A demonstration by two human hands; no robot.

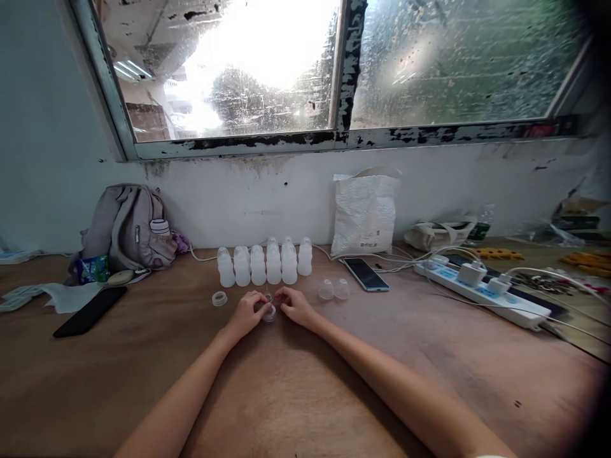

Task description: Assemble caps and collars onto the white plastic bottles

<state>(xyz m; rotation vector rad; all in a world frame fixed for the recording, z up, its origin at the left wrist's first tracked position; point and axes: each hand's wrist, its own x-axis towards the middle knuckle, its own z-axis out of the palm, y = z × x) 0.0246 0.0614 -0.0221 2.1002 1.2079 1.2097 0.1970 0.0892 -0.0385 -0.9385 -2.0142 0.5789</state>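
Note:
In the head view, my left hand (247, 314) is closed, with its thumb and fingers pinched at a pale bottle collar ring (270, 315) low over the table. A small clear piece, perhaps a nipple, shows just above the ring between my hands; its shape is hard to make out. My right hand (296, 308) is beside it with curled fingers, and what they hold, if anything, is hidden. Behind my hands, several frosted baby bottles (258, 266) with clear tops stand upright in a row. Another collar ring (219, 298) lies left of my left hand. Two clear caps (326, 290) stand to the right.
A phone (366, 275) lies before a white plastic mailer bag (365, 216) against the wall. Further right is a power strip (482, 294) with plugs and trailing cables. On the left are a grey backpack (126, 226) and a black phone-like slab (90, 312).

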